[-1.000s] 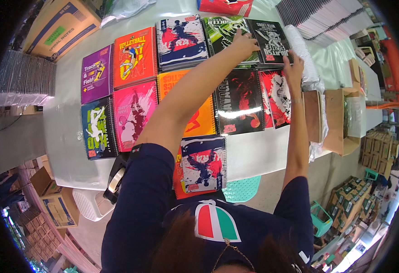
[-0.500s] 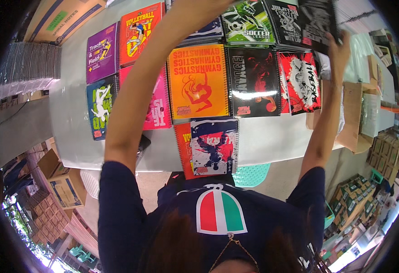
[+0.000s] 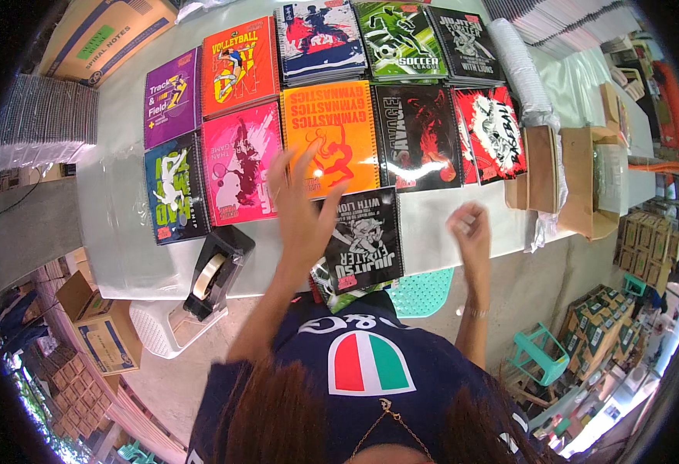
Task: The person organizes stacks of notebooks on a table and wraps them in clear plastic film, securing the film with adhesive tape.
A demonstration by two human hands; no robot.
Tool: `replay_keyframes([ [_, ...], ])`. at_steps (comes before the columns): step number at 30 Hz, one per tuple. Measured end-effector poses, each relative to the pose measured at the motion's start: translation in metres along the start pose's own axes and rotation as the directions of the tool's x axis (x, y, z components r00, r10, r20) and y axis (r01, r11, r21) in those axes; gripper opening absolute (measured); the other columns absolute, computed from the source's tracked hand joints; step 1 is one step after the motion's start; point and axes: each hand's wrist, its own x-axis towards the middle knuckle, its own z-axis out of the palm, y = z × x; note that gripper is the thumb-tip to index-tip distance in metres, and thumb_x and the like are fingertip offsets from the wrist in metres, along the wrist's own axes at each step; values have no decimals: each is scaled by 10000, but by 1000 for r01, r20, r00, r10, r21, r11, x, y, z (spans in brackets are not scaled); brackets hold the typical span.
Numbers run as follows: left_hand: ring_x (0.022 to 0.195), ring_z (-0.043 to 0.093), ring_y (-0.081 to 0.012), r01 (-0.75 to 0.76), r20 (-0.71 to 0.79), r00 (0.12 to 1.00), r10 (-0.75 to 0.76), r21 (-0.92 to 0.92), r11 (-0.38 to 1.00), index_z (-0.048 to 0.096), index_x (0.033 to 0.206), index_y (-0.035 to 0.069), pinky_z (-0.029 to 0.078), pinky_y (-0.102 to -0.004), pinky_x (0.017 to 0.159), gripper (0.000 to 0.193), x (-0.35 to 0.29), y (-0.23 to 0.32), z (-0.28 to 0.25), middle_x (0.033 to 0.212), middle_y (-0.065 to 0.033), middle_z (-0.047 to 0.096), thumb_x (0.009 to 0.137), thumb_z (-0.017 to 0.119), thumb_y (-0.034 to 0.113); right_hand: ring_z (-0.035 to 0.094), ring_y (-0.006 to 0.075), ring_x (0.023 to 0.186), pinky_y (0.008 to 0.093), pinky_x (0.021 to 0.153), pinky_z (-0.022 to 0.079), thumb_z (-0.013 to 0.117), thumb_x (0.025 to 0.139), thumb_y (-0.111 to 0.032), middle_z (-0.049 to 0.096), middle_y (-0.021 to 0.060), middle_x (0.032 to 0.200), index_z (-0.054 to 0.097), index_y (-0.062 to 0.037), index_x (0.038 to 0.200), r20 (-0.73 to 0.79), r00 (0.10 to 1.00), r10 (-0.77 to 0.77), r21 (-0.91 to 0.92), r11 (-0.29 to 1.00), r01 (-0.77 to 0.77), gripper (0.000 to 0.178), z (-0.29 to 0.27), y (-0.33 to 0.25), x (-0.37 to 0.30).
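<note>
A black spiral notebook with a white figure (image 3: 366,243) tops a small pile at the table's near edge, with green and white notebook edges (image 3: 355,296) poking out below it. My left hand (image 3: 305,205) is open, fingers spread over the pile's left side and the lower part of an orange notebook (image 3: 332,135); it grips nothing. Right of the pile, my right hand (image 3: 471,228) hovers above the white table, its fingers curled and slightly blurred, with nothing visible in them. Beyond lie notebook stacks, including pink (image 3: 243,162), black with a red figure (image 3: 421,139) and red-white (image 3: 494,135).
A black tape dispenser (image 3: 217,271) sits at the front edge, left of my left forearm. Farther back are purple (image 3: 172,99), red-orange (image 3: 239,62) and green (image 3: 399,40) notebooks. Tall notebook piles (image 3: 46,116) stand at left; open cardboard boxes (image 3: 591,182) are at right.
Both hands have drawn back from the far side. The black notebook my right hand held at far right seems to be on the near pile now, where a navy-and-white one lay on top.
</note>
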Motion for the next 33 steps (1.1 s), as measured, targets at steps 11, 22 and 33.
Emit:
replay_keyframes([
  [11, 1275, 432, -295, -779, 741, 331, 584, -135, 612, 551, 1242, 246, 322, -581, 1013, 813, 166, 59, 184, 1302, -13, 497, 503, 857, 391, 504, 368, 1173, 522, 931, 378, 795, 656, -526, 590, 181, 1183, 530, -74, 1240, -227, 974, -3, -721, 673, -167, 784, -120, 38, 212],
  [22, 878, 612, -224, -821, 455, 525, 720, 47, 569, 604, 967, 137, 439, -351, 814, 284, 138, 102, 79, 903, -8, 653, 736, 708, 265, 563, 246, 1053, 393, 822, 474, 658, 853, -99, 562, 135, 1177, 486, 19, 1195, -324, 825, -463, -472, 835, 284, 401, -154, -22, 105],
  [33, 1097, 543, -327, 299, 75, 953, -293, -94, 950, 458, 1224, 4, 432, -413, 937, 531, -88, 11, -34, 1159, -203, 527, 836, 708, 267, 546, 163, 981, 318, 830, 466, 701, 827, -116, 549, 67, 1099, 463, -39, 1219, 413, 861, 296, 90, 928, -362, 464, -2, -2, -68],
])
